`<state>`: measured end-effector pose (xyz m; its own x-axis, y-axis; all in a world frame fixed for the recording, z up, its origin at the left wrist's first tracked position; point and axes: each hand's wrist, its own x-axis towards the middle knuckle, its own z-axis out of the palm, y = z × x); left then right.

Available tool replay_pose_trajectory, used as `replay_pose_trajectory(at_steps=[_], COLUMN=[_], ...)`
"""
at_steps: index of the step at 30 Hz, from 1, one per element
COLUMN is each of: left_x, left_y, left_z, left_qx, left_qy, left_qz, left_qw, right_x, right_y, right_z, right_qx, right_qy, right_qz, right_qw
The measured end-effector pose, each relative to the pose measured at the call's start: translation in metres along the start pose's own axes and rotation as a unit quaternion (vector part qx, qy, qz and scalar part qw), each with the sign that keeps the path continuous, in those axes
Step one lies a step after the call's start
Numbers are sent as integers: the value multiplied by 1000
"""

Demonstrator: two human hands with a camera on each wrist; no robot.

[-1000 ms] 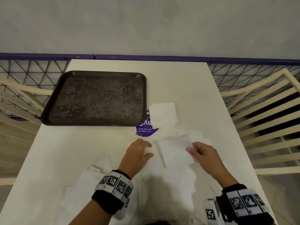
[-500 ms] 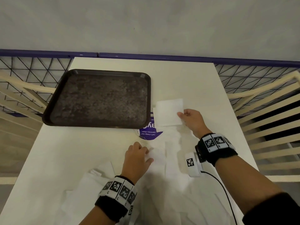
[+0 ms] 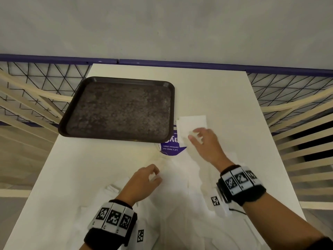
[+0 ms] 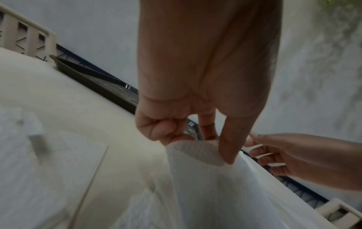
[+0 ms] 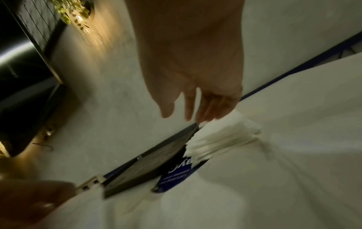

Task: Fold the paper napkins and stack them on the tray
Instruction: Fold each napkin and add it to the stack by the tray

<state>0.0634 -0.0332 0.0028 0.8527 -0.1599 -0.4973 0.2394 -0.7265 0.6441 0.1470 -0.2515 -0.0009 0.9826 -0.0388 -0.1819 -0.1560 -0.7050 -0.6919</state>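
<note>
The dark brown tray [image 3: 115, 139] lies empty at the far left of the table. Right of its near corner sits a small stack of folded white napkins [image 3: 191, 122], also seen in the right wrist view [image 5: 221, 137]. My right hand [image 3: 197, 138] hovers at the stack's near edge with fingers loosely straight [image 5: 188, 108] and holds nothing. Several unfolded napkins [image 3: 180, 213] are spread over the near part of the table. My left hand [image 3: 155, 175] pinches the raised edge of one napkin [image 4: 195, 150] between thumb and fingers.
A purple round sticker [image 3: 170, 147] shows on the white table [image 3: 216, 98] under the stack. A purple rail with wire mesh [image 3: 180, 63] runs along the far edge. Cream slatted chairs [image 3: 306, 141] stand on both sides.
My right hand carried a folded napkin from the middle of the table to the stack by the tray and let it go. My left hand stayed on the loose napkins.
</note>
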Motion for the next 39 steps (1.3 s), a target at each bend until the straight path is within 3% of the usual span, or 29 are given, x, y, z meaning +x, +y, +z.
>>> replay_pose_trajectory(at_steps=[3, 5, 10, 14, 16, 20, 25, 29, 35, 39], left_x=[-6, -12, -32, -48, -54, -64, -73, -81, -90, -93], left_y=[2, 7, 22, 29, 28, 23, 21, 27, 31, 29], left_z=[-6, -9, -23, -36, -37, -31, -19, -12, -14, -13], left_qx=[5, 12, -13, -111, -160, -221, -284, -335, -346, -352], left_qy=[18, 41, 88, 136, 143, 105, 66, 36, 78, 89], left_qz=[18, 53, 123, 139, 138, 87, 58, 99, 134, 154], left_qw=[1000, 998, 988, 974, 967, 966, 955, 936, 925, 919], right_x=[-36, -54, -72, -83, -89, -102, -120, -130, -142, -148], right_y=[-7, -7, 3, -7, -10, -19, -28, -27, -25, -26], right_z=[4, 7, 14, 9, 7, -2, -13, -14, -17, -22], right_qx=[47, 40, 13, 18, 76, 214, 312, 320, 298, 331], right_qy=[-186, -267, -349, -296, -257, -201, -147, -143, -137, -132], right_qz=[-48, -50, -26, -48, -54, -49, -58, -51, -54, -57], right_qw=[980, 962, 937, 954, 962, 955, 937, 935, 943, 933])
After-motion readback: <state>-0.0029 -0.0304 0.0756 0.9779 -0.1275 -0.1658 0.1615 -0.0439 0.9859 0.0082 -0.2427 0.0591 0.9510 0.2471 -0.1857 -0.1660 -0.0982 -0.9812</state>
